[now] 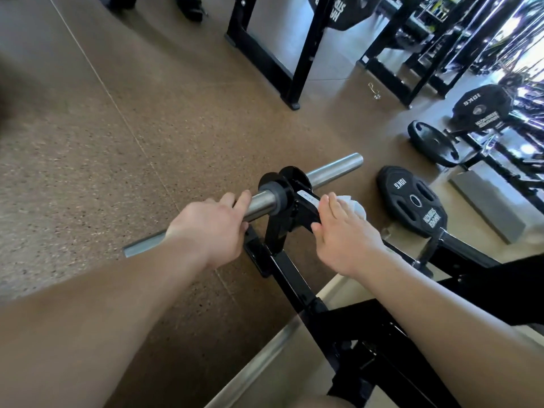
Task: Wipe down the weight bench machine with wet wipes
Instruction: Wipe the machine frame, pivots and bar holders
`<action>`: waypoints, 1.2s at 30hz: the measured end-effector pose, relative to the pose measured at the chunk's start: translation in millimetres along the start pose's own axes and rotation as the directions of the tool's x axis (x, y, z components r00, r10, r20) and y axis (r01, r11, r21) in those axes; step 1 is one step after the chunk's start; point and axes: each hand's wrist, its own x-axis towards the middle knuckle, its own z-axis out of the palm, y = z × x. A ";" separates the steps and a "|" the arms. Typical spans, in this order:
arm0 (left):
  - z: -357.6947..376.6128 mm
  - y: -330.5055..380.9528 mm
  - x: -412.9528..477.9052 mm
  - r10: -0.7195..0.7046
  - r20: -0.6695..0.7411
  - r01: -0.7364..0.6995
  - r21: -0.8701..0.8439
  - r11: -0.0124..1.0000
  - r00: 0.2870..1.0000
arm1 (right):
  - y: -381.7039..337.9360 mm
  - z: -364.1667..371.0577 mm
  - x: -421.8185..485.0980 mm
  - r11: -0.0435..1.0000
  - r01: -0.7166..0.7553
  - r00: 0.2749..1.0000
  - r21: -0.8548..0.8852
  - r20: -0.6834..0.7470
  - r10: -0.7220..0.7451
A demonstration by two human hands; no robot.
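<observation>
Fingers [243, 198] of the left hand [210, 228] curl over the shiny metal bar [262, 201] and hold it tight. That bar sticks out sideways from the black weight bench machine [282, 260], just beside a dark round collar [281, 197]. The right hand [343, 234] lies flat on the black arm of the machine, with its fingers stretched out and pressing on a white wet wipe [354, 204]. The wipe is bunched up under the fingertips, and part of it pokes out past them. Another shiny bar [335, 169] points away on the far side. A black round weight plate [412, 201] marked 10KG leans near the machine, to the right, on the brown speckled floor [103, 142].
</observation>
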 end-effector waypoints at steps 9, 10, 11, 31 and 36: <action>-2.1 1.9 -0.3 -0.017 -0.004 0.017 -0.005 1.000 1.000 | 16.2 -14.4 -60.9 0.934 0.220 0.918 0.283 -0.383 -0.100; -3.4 2.6 -1.0 -0.019 -0.004 0.019 -0.002 1.000 1.000 | 19.3 -13.5 -52.9 0.932 0.201 0.907 0.300 -0.417 -0.061; -4.0 2.9 -1.7 -0.021 -0.001 0.021 -0.001 1.000 1.000 | 21.5 -12.1 -44.5 0.939 0.171 0.906 0.300 -0.422 -0.030; -4.8 -2.1 5.3 -0.058 0.032 0.061 -0.087 0.994 0.998 | 37.4 -21.3 -57.7 0.926 -0.299 0.928 -0.230 0.157 0.338; -4.3 -4.1 10.1 -0.096 0.073 0.107 -0.155 0.982 0.993 | 19.3 -26.6 -38.8 0.941 -0.300 0.934 -0.157 0.152 0.323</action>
